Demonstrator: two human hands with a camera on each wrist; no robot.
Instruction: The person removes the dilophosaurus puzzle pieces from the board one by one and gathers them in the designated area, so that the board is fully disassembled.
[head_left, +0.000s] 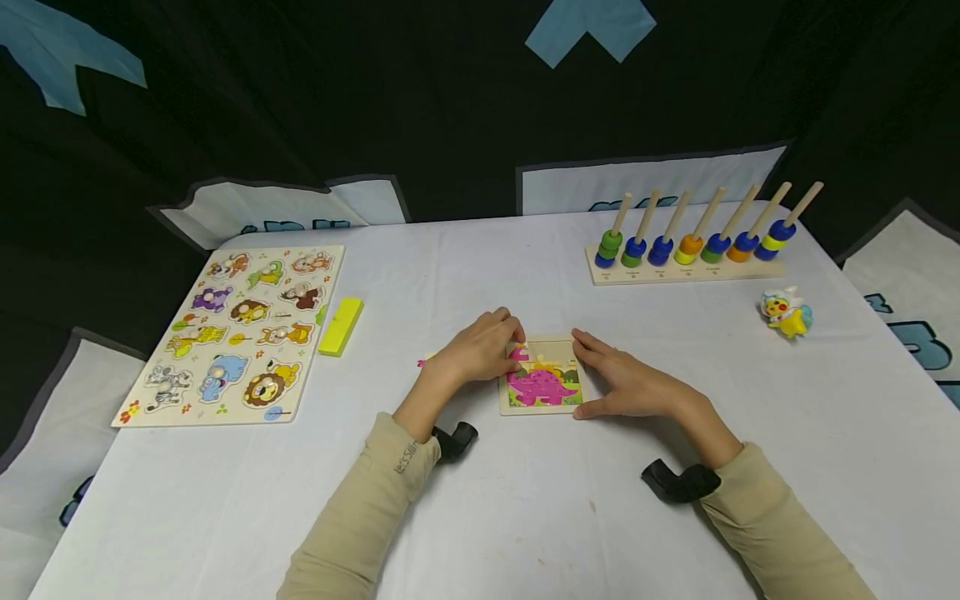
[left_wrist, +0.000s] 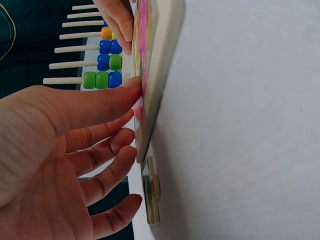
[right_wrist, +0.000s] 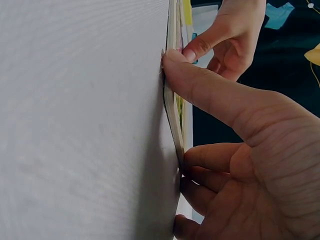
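Observation:
A small wooden puzzle board (head_left: 542, 410) with a pink dinosaur picture lies in the middle of the table. Over its upper left part, my left hand (head_left: 480, 346) pinches a pink puzzle piece (head_left: 519, 353) between thumb and fingers; the fingertips are partly hidden in the head view. The left thumb (left_wrist: 117, 97) bears against the picture side in the left wrist view. At the board's right edge, my right hand (head_left: 630, 383) holds the frame, its thumb at the near corner and fingers at the far corner. Bare wood shows in the board's upper right.
Loose puzzle pieces (left_wrist: 152, 192) lie beside the board, mostly behind the left hand in the head view. Farther left are a yellow block (head_left: 341, 327) and an animal puzzle board (head_left: 251, 333). A bead-peg rack (head_left: 686, 273) and a small yellow figurine (head_left: 786, 313) stand at the right.

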